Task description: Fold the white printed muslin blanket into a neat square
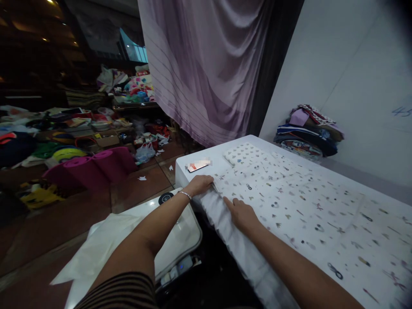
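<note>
Printed cloth (289, 206): is lying spread over the white sheet (220, 151). Left hand (200, 184): fingers are pinching the cloth's edge. Right hand (243, 215): fingers are touching that edge; whether pinching is unclear. Phone (197, 166): is lying beside the left hand.

One head-worn camera looks forward and down over the left hand (200, 184) and right hand (243, 215), quite near the patterned cloth (309, 214)

White-covered table (212, 153) — patterned cloth (292, 206) spread flat, phone (198, 167) near corner.
</note>
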`<state>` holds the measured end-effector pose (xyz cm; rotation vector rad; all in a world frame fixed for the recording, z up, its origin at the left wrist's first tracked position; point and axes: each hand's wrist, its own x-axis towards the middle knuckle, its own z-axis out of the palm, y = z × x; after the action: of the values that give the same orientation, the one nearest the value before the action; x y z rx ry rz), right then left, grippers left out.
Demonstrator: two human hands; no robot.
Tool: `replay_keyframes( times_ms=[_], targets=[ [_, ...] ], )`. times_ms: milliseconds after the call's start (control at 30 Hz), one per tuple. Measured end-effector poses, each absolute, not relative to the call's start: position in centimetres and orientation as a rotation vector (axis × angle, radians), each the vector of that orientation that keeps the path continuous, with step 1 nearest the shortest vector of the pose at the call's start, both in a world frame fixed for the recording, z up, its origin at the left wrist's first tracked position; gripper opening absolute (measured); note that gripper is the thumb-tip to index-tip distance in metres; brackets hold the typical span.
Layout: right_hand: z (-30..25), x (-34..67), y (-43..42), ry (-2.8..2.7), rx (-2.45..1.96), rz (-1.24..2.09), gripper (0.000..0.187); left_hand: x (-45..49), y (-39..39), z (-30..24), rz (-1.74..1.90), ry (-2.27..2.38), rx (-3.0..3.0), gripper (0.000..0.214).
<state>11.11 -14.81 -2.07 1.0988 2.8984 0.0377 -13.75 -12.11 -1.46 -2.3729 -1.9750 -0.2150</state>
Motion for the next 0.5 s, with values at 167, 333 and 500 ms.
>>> replay_keyframes(
  times_ms=[167,333,500],
  targets=[
    [-2.0,10.5,-14.7,2.891,1.043,-0.02,0.049,-13.0,-12.5,-1.7,-0.355,-2.121,-2.231,0.018],
    [-1.9,10.6,-14.4,2.896,1.083,-0.106,0.048,-11.9,-12.8,-2.1,-0.74,-2.688,-1.851,0.028],
    [-2.6,10.9,-13.6,2.954,1.199,-0.34,0.046,-11.3,-11.9,-2.0,-0.821,-2.871,-1.925,0.04]
  ],
)
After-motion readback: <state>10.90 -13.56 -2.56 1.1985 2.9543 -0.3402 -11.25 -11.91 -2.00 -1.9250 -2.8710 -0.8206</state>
